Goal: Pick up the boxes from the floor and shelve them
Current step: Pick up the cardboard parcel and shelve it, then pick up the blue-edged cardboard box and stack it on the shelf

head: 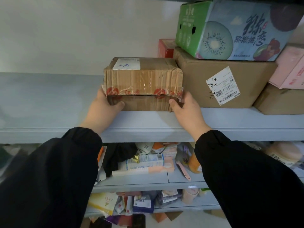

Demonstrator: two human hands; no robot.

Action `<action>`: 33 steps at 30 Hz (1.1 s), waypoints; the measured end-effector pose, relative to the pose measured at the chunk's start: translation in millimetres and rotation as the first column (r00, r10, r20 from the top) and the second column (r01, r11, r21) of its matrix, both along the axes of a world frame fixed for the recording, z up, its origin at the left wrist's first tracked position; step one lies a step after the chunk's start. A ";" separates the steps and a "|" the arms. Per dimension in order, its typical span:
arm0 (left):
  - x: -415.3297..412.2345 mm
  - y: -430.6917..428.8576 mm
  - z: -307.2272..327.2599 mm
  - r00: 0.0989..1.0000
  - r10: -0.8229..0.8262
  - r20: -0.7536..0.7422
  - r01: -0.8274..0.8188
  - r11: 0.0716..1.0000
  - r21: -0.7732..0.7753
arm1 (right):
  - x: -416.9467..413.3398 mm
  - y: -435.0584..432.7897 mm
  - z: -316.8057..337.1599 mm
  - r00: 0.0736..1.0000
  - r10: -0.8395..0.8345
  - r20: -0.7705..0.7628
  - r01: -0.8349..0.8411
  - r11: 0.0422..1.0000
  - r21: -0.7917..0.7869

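From the head camera I see a worn brown cardboard box [143, 83] sitting on a pale grey shelf [49, 102], just beside a larger brown carton [213, 83] on its right. My left hand [105, 107] grips its lower left corner, thumb across the front. My right hand [187, 109] clasps the lower right corner likewise. A kiwi-printed box [230, 30] rests atop the larger carton.

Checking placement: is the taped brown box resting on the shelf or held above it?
Resting: the taped brown box sits flat on the shelf, no gap beneath. Left hand and right hand grip its lower corners.
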State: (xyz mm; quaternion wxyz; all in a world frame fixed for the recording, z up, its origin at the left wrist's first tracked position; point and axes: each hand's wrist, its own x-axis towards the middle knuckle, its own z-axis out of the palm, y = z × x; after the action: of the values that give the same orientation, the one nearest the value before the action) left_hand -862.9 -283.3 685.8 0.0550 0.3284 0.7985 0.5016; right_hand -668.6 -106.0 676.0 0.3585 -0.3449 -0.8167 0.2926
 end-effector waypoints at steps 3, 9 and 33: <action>2.8 4.0 -1.7 1.000 0.022 -0.011 -0.022 1.000 -0.011 | -1.4 1.1 -0.5 1.000 -0.021 0.016 0.021 1.000 -0.009; 17.9 -3.2 -13.4 0.955 0.273 -0.119 -0.260 0.959 0.114 | 0.8 -12.3 0.3 0.979 -0.154 0.133 0.134 0.980 0.147; 640.0 163.8 -263.8 0.148 -0.938 0.314 0.370 -0.242 -0.897 | 658.8 -64.4 -289.0 0.497 0.139 0.857 0.608 0.649 -0.457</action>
State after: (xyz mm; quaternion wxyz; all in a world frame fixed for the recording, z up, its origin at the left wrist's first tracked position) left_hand -222.9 -119.5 422.1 0.2798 0.7630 0.5213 -0.2604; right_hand -9.8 -170.4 387.0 -0.2040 -0.6703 -0.6350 0.3254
